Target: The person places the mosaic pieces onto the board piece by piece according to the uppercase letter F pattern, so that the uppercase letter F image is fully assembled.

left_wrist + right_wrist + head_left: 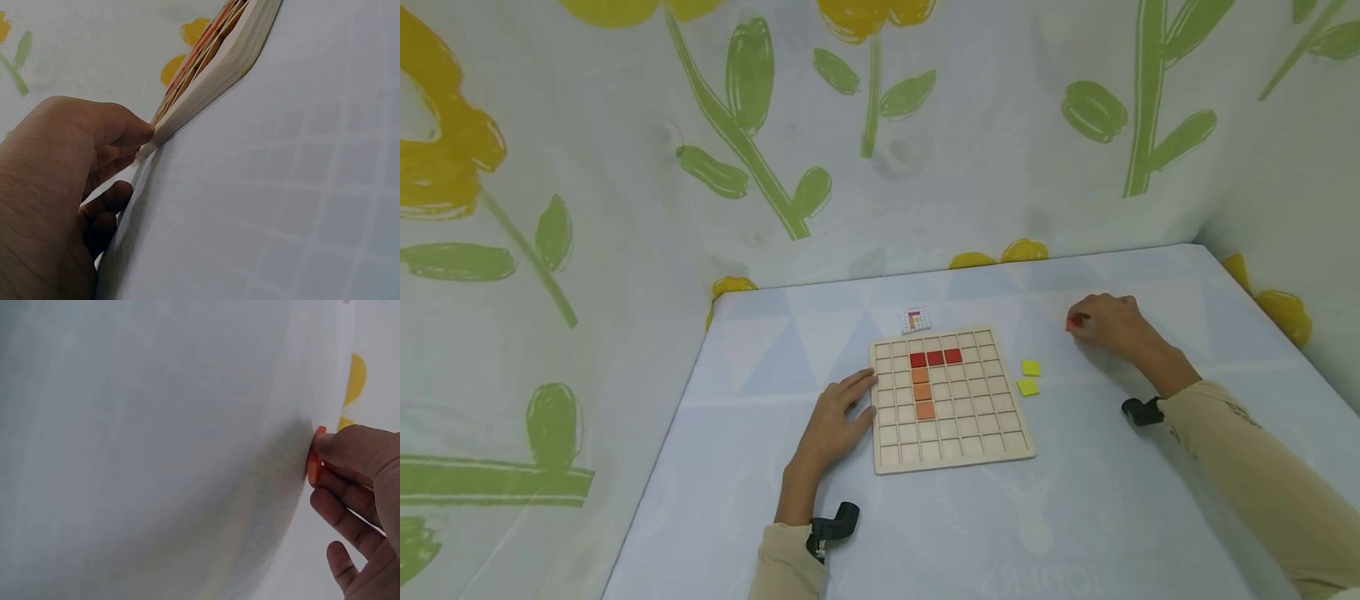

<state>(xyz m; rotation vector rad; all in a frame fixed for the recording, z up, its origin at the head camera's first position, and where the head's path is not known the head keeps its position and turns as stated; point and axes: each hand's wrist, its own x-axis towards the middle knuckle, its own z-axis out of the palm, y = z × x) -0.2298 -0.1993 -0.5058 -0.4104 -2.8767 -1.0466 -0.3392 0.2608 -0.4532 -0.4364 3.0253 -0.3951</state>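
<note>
A square wooden grid board (951,448) lies on the table, with red tiles (936,357) in a row near its top and orange tiles (922,392) in a column under the row's left end. My left hand (835,421) rests at the board's left side, fingertips and thumb touching its edge; the left wrist view shows the thumb against the board's side (206,87). Off to the right, my right hand (1108,327) pinches an orange-red tile (314,459) between thumb and fingers, close over the table. Much of that tile is hidden by the fingers in the head view.
Two yellow tiles (1032,367) lie just right of the board. A small card (915,319) with a coloured grid pattern lies behind the board. The table's (760,467) far edge meets a hanging cloth (1000,150) printed with flowers.
</note>
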